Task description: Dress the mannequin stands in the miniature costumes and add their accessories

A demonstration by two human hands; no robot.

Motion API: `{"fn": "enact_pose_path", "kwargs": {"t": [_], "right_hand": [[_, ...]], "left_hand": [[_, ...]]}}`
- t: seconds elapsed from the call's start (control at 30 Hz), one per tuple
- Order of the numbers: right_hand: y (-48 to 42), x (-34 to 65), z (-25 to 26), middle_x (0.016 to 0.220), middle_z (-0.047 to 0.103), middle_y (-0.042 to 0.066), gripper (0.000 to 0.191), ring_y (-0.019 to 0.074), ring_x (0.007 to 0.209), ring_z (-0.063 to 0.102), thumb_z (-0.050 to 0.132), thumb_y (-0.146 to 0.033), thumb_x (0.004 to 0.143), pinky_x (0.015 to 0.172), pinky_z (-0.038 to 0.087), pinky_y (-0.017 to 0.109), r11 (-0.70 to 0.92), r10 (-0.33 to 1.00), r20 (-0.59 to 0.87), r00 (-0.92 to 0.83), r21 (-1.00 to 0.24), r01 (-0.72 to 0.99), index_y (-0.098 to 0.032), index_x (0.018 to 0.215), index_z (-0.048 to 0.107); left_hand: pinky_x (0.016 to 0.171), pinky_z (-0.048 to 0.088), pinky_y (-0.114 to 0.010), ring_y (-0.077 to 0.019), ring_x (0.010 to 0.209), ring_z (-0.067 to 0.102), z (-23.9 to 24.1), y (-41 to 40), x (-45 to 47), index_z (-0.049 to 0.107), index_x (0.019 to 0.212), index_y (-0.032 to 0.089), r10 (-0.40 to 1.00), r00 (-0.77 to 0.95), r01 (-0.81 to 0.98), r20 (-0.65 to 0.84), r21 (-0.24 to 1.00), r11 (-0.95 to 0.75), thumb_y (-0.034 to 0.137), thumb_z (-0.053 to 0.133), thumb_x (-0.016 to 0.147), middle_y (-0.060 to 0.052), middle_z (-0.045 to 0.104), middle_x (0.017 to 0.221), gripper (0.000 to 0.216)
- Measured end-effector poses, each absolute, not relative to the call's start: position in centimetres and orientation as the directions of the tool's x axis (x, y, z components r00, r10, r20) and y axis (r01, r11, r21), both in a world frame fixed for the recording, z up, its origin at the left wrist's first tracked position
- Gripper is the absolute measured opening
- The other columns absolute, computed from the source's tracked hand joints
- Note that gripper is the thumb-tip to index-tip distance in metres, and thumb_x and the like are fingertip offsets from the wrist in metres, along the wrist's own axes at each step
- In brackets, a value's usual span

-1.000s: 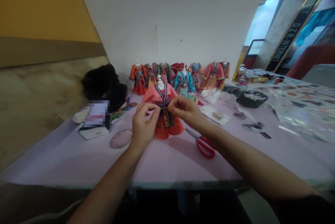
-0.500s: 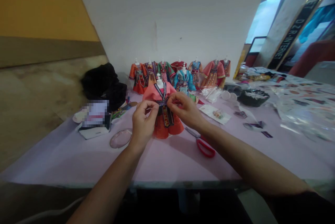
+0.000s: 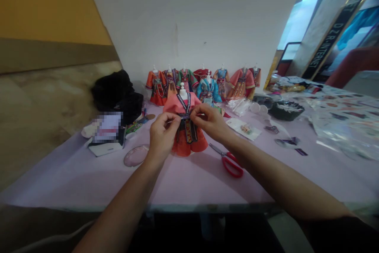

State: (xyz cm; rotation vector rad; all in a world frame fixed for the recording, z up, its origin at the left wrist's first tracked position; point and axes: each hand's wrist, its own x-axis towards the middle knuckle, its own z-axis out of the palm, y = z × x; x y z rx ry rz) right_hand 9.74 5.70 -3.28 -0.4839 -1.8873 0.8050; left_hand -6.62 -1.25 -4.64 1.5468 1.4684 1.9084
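A small white mannequin (image 3: 182, 92) stands in front of me in a doll dress (image 3: 182, 148), with a pink top, an orange skirt and a dark patterned front panel (image 3: 191, 131). Across its waist runs a narrow dark patterned waistband (image 3: 184, 116). At the left end of this band, my left hand (image 3: 164, 128) pinches with thumb and index finger. My right hand (image 3: 209, 120) pinches the band's right end, its fingers curled against the dress. The fingertips partly hide what they grip. Red-handled scissors (image 3: 232, 164) lie on the table below my right forearm.
Several dressed doll mannequins (image 3: 222, 79) line the wall. To the left are a black cloth heap (image 3: 114, 91), a phone-like object (image 3: 108, 128) and an oval ring (image 3: 136, 156). At right sit a small card (image 3: 237, 126), a dark basket (image 3: 286, 109) and plastic sheets (image 3: 352, 126) on the table (image 3: 207, 190).
The mannequin's neck and top have tipped slightly to the right. Both hands stay pinched at the waist, almost in place.
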Motion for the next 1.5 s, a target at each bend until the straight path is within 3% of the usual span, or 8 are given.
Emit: {"fn": "enact_pose_path", "kwargs": {"t": [1.13,1.5], "right_hand": [[6.7,8.9,-3.7,0.08,0.063,0.001,0.009,0.0145,0.074,0.056,0.066,-0.021,0.08,0.068,0.046,0.029,0.695,0.663,0.649,-0.372,-0.719,-0.016,-0.02,0.074,0.059],[8.2,9.3,-4.1,0.082,0.059,-0.001,0.014,0.0114,0.072,0.053,0.07,-0.031,0.083,0.067,0.046,0.027,0.541,0.647,0.596,-0.475,-0.798,-0.266,-0.021,0.087,0.061]], "left_hand": [[0.081,0.052,-0.031,-0.0159,0.08,0.064,-5.0,-0.9,-7.1,0.064,0.079,0.021,0.619,-0.313,0.631,0.72,0.645,-0.432,0.026,0.063,0.087,0.0,0.065,0.082,0.009],[0.078,0.052,-0.029,-0.0153,0.078,0.064,-5.0,-0.8,-7.2,0.066,0.082,0.021,0.613,-0.332,0.618,0.717,0.656,-0.432,0.027,0.065,0.085,0.0,0.067,0.083,0.007]]}}
